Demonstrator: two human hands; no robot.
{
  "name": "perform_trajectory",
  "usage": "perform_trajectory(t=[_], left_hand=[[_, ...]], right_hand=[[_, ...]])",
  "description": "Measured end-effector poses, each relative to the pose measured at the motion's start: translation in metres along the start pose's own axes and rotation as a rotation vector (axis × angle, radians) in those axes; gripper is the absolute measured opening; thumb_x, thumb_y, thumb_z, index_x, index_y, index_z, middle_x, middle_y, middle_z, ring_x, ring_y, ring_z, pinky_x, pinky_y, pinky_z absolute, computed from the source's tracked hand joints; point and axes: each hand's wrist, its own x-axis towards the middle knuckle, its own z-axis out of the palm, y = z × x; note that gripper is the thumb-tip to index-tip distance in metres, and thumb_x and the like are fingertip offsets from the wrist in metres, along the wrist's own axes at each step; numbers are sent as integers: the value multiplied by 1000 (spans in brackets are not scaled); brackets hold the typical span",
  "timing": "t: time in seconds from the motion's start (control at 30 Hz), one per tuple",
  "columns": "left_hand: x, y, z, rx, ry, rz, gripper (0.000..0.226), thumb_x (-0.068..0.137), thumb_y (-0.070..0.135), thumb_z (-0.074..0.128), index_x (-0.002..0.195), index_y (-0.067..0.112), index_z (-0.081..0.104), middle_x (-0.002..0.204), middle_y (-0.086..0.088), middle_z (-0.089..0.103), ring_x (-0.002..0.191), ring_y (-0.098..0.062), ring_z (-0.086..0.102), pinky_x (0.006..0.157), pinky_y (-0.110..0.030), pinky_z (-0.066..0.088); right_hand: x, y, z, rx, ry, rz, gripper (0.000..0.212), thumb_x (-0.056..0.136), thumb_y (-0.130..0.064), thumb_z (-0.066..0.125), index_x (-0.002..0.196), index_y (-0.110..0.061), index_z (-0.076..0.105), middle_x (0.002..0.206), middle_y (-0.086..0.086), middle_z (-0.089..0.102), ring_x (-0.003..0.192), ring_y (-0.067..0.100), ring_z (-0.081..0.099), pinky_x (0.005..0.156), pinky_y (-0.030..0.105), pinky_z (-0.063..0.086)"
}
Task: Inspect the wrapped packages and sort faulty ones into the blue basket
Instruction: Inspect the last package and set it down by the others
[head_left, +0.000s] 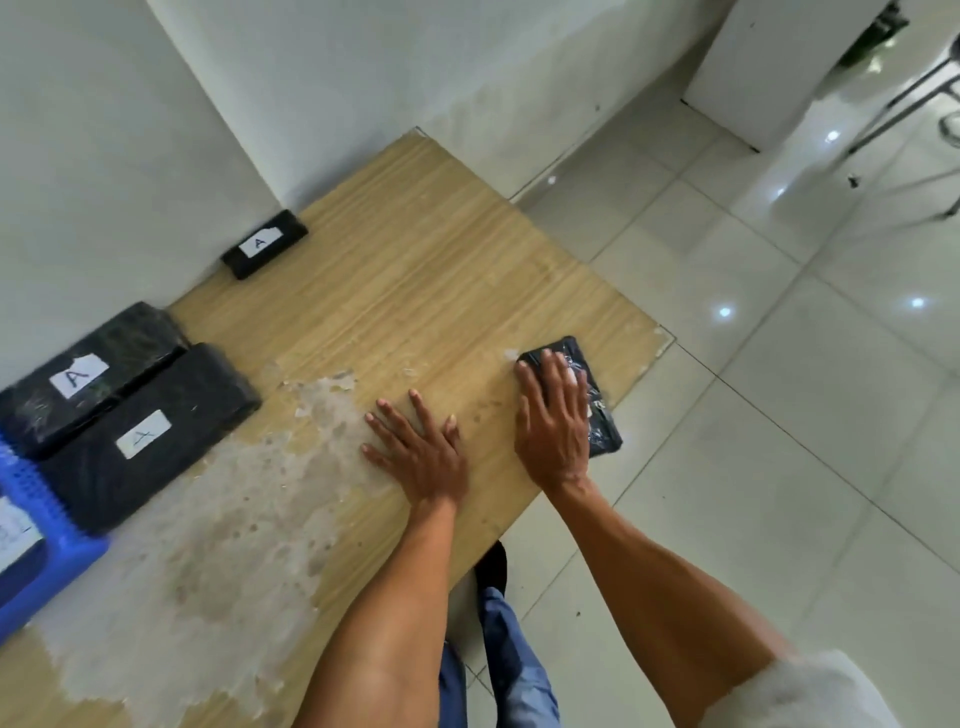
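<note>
The left hand (415, 452) is laid flat on the table (415, 249) with fingers spread, while the wrapped package (605, 431), near the table edge, is pressed under the straight-fingered right hand (550, 421).

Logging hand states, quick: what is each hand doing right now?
Left hand: open, flat on the table, holding nothing.
Right hand: open, fingers laid flat over the small black package.

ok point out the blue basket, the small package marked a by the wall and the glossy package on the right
blue basket (57, 577): head view, on its front wall
small package marked a (287, 229): head view, black wrap beside its label
glossy package (604, 434): head view, its uncovered near corner
</note>
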Motion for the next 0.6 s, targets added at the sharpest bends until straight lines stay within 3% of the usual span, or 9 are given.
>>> perform_trajectory(t=[0.07,0.17,0.3,0.37,0.43,0.5,0.6], left_hand=[[-4,22,-5,1,-104,-25,72,102,54,28,160,23,-2,161,-29,-17,147,-50,-16,113,-72,-3],[-13,53,-17,0,-262,10,70,101,58,23,156,32,-12,158,-24,-30,144,-48,-26,111,-71,-6],[-22,81,-37,-177,-410,51,54,104,54,19,155,38,23,165,-9,-19,150,-38,-21,115,-67,-3],[-23,85,-48,-295,-398,25,52,105,51,22,152,32,35,168,-5,-4,153,-32,-8,118,-60,6],[-21,80,-61,-489,-321,-15,48,105,44,33,148,23,44,162,-9,27,150,-32,23,116,-48,25],[-18,66,-77,-750,-263,-94,42,102,37,46,139,17,55,141,-11,57,129,-32,53,104,-39,44],[-8,34,-106,-1039,-254,-209,45,89,44,64,126,18,62,124,-14,68,105,-30,68,86,-45,59]], right_hand=[[0,12,-8,-111,-94,292,64,95,-38,54,153,-13,40,160,21,34,150,37,29,124,54,12],[-3,21,-20,-67,-288,634,80,94,-64,45,154,-11,31,151,18,43,138,37,40,112,52,32],[2,17,-33,181,-376,648,59,100,-55,46,149,-23,41,140,9,48,130,30,45,103,47,43],[10,7,-36,380,-332,714,46,101,-39,54,144,-23,49,133,10,55,124,30,53,102,45,46],[19,-8,-40,564,-304,766,43,98,-21,60,141,-17,54,128,10,65,116,29,61,99,41,51],[28,-23,-46,683,-358,808,46,96,-12,63,141,-13,55,127,8,67,113,26,64,101,41,53],[48,-46,-54,698,-424,760,41,92,-13,69,133,-14,65,123,5,70,110,21,67,99,32,53]])
